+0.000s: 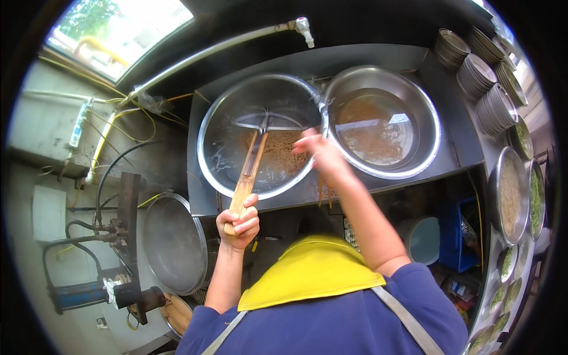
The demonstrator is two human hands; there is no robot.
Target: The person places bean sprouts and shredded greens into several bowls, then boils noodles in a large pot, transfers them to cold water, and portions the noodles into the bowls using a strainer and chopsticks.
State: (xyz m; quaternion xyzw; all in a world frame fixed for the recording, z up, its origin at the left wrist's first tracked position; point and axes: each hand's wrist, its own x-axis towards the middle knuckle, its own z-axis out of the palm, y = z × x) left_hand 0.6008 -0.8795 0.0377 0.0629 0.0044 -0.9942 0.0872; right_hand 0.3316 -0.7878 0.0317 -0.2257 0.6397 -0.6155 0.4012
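My left hand [239, 222] grips the wooden handle of a skimmer [248, 177]. The skimmer's round metal head reaches into a large steel basin [205, 164], where brown noodles [286, 153] lie in water. My right hand [317, 148] is blurred over that basin's right rim, its fingers pointing left toward the noodles. Thin sticks like chopsticks [320, 191] show below it at the counter's front edge; whether this hand holds them is not clear. On the right stands a second steel basin [432, 146] with noodles under water.
A white pipe with a tap [304, 31] runs above the basins. Stacked bowls [497, 108] and a steel bowl of noodles [510, 195] line the right-hand counter. At the left are a large steaming pot [175, 244] and a machine with black hoses [128, 248]. A blue crate [455, 239] sits below.
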